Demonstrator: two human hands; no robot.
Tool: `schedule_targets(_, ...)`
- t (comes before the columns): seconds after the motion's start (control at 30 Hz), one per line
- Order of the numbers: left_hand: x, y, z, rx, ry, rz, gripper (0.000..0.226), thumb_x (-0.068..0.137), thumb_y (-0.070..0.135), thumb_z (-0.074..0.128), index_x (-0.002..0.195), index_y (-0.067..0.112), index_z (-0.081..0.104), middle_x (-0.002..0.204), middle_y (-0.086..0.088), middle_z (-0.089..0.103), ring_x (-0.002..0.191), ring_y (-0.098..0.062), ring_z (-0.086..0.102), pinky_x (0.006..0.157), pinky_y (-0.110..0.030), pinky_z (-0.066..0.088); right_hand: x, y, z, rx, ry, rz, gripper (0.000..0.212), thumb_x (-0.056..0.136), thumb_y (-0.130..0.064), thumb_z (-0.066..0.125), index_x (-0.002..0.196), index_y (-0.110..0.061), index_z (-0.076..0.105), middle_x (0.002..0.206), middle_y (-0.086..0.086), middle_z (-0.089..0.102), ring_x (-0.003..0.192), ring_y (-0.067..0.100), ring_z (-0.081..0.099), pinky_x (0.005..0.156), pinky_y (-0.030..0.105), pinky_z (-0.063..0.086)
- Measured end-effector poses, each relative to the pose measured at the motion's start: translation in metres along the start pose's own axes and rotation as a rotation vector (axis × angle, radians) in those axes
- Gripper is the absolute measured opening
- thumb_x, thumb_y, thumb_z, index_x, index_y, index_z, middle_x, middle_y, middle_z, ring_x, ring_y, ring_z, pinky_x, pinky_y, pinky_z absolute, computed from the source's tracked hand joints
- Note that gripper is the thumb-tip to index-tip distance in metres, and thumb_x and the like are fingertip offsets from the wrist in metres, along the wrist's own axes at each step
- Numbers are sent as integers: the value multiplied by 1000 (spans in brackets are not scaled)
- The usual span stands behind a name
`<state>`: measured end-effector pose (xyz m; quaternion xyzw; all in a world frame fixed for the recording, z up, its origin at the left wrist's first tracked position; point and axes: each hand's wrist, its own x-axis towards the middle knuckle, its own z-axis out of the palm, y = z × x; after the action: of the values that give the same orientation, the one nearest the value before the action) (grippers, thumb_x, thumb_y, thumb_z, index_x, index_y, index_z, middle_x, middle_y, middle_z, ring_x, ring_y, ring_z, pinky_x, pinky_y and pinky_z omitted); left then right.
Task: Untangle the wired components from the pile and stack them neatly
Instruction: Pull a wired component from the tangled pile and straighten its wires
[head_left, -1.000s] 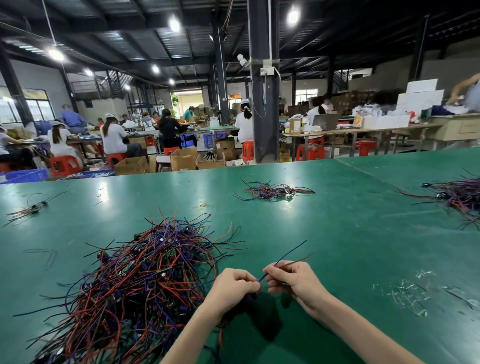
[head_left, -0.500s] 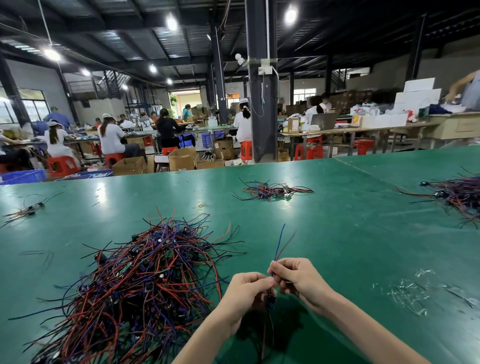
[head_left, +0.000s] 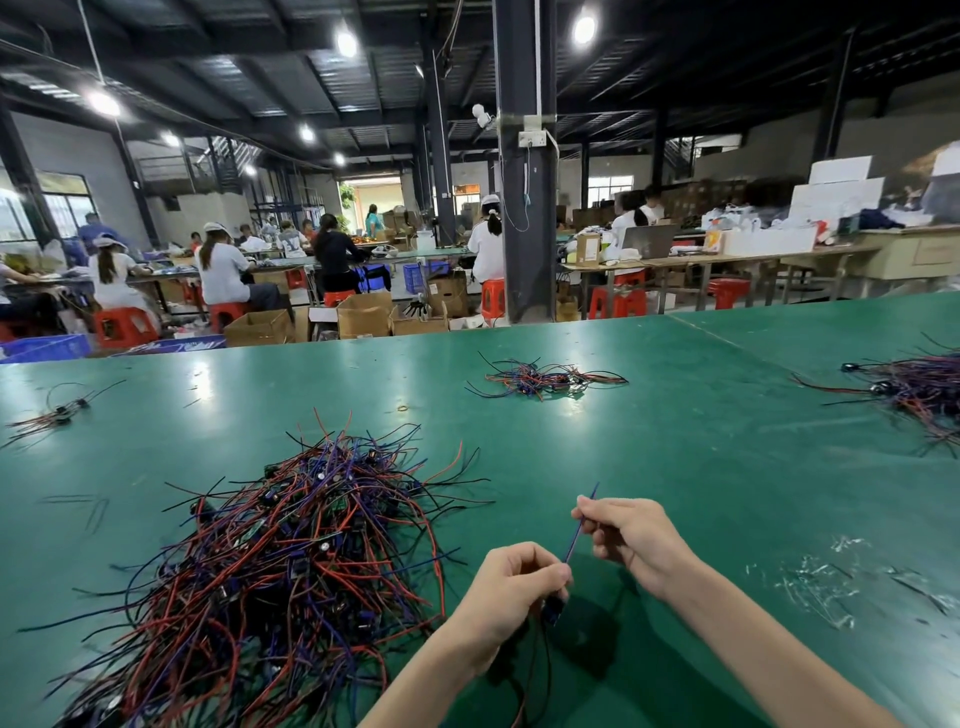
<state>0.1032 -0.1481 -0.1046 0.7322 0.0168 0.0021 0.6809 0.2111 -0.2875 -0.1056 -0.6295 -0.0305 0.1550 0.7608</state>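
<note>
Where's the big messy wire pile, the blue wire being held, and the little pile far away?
Big tangled heap of red, blue and black wires (head_left: 291, 561): head view, heap's middle.
Thin blue wire (head_left: 575, 535): head view, bare middle stretch.
Small far bundle of coloured wires (head_left: 545, 376): head view, its centre.

- The table (head_left: 675, 441) has a smooth green covering with a soft sheen that throws back the ceiling lamps in pale patches.
- The pile of wires (head_left: 291, 545) is sheathed in smooth plastic, red, blue and black, slightly shiny (the small parts among them are too blurred to judge).
- The blue wire (head_left: 579, 530) raised above the table has the same smooth plastic sheath.
- The scraps (head_left: 810, 577) on the table look like clear, crinkled film that glints.
- The boxes (head_left: 363, 314) are matt brown cardboard.
- The stools (head_left: 124, 325) are red moulded plastic and the crates (head_left: 44, 347) are blue plastic.
- The pillar (head_left: 519, 234) is dark painted metal with a dull finish.
- The roof (head_left: 234, 67) is ribbed metal sheet.
</note>
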Motion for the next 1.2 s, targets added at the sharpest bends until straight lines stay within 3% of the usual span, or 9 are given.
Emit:
schedule_targets(0.1,-1,1,1,7,4,-11,14,90,4,59,76,6,62,59,3,62,51,-6,51,54,-16,43,4,4,-4,-157,79,-180,17,80,-4,73,64,0,67,53,8,59,42,13,49,40,22,44)
schedule_targets(0.23,-1,1,0,11,12,-35,16,90,5,59,74,8,62,59,3,62,49,-6,50,53,-17,42,4,9,-4,-650,176,-692,10,76,-6,76,68,-7,71,57,-3,63,52,13,55,55,24,48)
schedule_targets(0.3,-1,1,-1,21,13,-37,16,90,6,60,74,9,61,59,3,62,49,-7,49,53,-18,42,3,10,-1,-722,205,-812,7,76,-7,77,71,-8,72,63,-4,65,58,14,58,60,24,47)
schedule_targets(0.53,2,3,-6,-4,7,6,16,89,6,60,74,9,63,57,5,61,49,-5,48,51,-14,39,2,-6,2,213,174,-129,16,77,-2,73,65,0,63,50,6,58,39,10,49,37,17,42)
schedule_targets(0.67,1,3,-2,-24,-30,13,19,90,7,61,72,12,65,57,5,61,49,-4,49,51,-14,39,3,-10,2,483,134,158,18,84,-1,65,69,2,57,46,5,57,30,4,46,31,13,39)
schedule_targets(0.77,2,2,-5,-42,-24,11,20,90,8,60,72,13,66,57,5,61,49,-4,49,51,-15,39,4,-10,0,559,88,253,20,88,-2,60,69,0,54,45,7,57,29,5,47,31,13,41)
schedule_targets(0.83,2,1,-7,-53,-17,4,19,90,8,60,73,12,67,58,4,61,50,-5,49,51,-15,39,6,-7,0,479,125,184,19,86,0,63,69,2,56,45,7,57,31,7,49,33,14,43)
schedule_targets(1.03,4,-3,-4,-53,-12,-19,17,90,7,60,75,10,67,59,4,61,51,-5,51,52,-15,41,8,3,-4,-157,235,-342,16,83,-4,70,70,2,62,60,16,61,44,13,57,44,25,52)
schedule_targets(1.2,4,-7,-4,-43,15,-26,17,90,5,59,75,8,66,58,2,61,49,-6,51,49,-14,40,6,10,-3,-541,243,-648,14,84,-6,69,71,-6,64,58,9,62,46,14,57,41,26,50)
